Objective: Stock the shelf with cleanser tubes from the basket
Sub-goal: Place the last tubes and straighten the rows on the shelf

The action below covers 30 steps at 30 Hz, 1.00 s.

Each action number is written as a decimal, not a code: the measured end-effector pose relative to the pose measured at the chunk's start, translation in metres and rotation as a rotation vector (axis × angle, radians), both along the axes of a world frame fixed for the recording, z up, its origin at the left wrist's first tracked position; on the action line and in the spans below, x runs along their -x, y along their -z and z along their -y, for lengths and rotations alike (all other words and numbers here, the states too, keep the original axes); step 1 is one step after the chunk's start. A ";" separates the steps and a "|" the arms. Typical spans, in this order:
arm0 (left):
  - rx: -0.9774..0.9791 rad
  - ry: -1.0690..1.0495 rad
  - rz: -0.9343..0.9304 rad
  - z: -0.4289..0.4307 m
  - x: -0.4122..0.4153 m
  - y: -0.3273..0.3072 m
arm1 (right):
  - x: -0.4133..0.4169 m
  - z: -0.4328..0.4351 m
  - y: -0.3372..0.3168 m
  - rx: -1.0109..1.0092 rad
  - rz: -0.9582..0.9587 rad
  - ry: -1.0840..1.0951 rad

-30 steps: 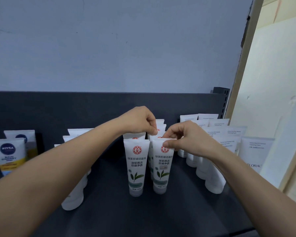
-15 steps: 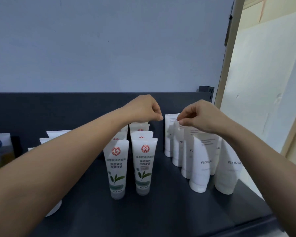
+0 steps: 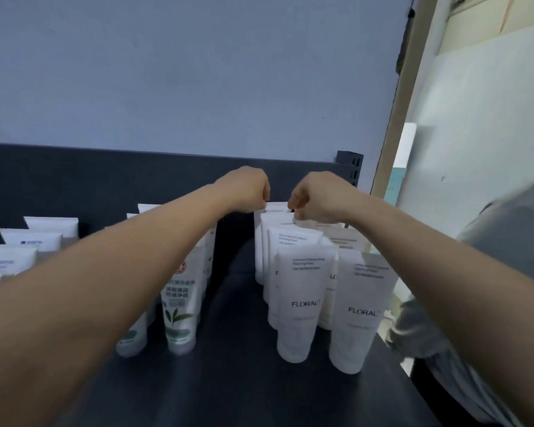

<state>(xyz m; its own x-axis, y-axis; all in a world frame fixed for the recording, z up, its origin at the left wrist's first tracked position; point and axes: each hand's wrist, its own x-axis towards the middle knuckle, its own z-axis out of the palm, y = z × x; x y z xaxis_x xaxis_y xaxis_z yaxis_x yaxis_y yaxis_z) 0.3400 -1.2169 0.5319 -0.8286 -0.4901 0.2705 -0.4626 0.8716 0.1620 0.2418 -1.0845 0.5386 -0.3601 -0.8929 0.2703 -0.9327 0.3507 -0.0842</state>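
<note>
On the matte dark shelf [image 3: 244,380], smooth white flat-crimped FLORAL tubes [image 3: 302,303] stand cap-down in rows, the left hand [image 3: 244,189] and right hand [image 3: 318,198] each pinching the rearmost tube's [image 3: 275,207] top edge

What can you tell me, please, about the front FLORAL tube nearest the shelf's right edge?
The front right FLORAL tube is white, matte and plastic-looking, standing upright on its rounded cap with the flat crimped end up. "FLORAL" is printed dark across its middle, with small lines of text above that are too blurred to read. It stands on the dark shelf at the front of the right-hand row, close beside a matching tube. Neither hand touches it.
</note>
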 end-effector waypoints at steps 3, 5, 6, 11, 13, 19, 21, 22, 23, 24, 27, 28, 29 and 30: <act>0.019 -0.039 -0.017 0.002 0.007 0.002 | 0.009 0.005 0.003 -0.027 0.001 -0.013; 0.046 -0.059 -0.011 0.002 0.010 0.002 | 0.011 0.008 0.004 -0.039 0.002 -0.025; 0.057 -0.068 0.002 0.002 0.011 0.002 | 0.012 0.010 0.004 -0.043 0.001 -0.031; 0.060 -0.078 0.034 0.004 0.013 -0.003 | 0.015 0.013 0.000 -0.047 0.058 -0.071; 0.053 -0.068 0.023 0.007 0.014 -0.004 | 0.014 0.015 -0.001 -0.050 0.085 -0.084; 0.057 -0.055 0.039 0.021 0.014 -0.002 | 0.009 0.026 0.000 -0.023 0.110 -0.112; 0.056 -0.046 0.039 0.023 0.014 -0.002 | 0.007 0.029 0.000 -0.023 0.116 -0.123; 0.055 -0.041 0.038 0.023 0.014 -0.002 | 0.006 0.030 0.000 -0.023 0.117 -0.128; 0.056 -0.037 0.036 0.024 0.014 -0.002 | 0.005 0.031 0.000 -0.023 0.117 -0.131; 0.057 -0.033 0.032 0.025 0.014 -0.001 | 0.004 0.032 0.001 -0.021 0.118 -0.130; 0.051 -0.031 0.026 0.026 0.012 -0.001 | 0.004 0.032 0.001 -0.014 0.124 -0.118; 0.051 -0.031 0.024 0.026 0.012 0.000 | 0.005 0.032 0.001 -0.013 0.124 -0.113; 0.053 -0.031 0.023 0.027 0.011 0.000 | 0.006 0.032 0.002 -0.012 0.125 -0.109; 0.056 -0.030 0.024 0.027 0.011 0.000 | 0.006 0.031 0.002 -0.010 0.126 -0.106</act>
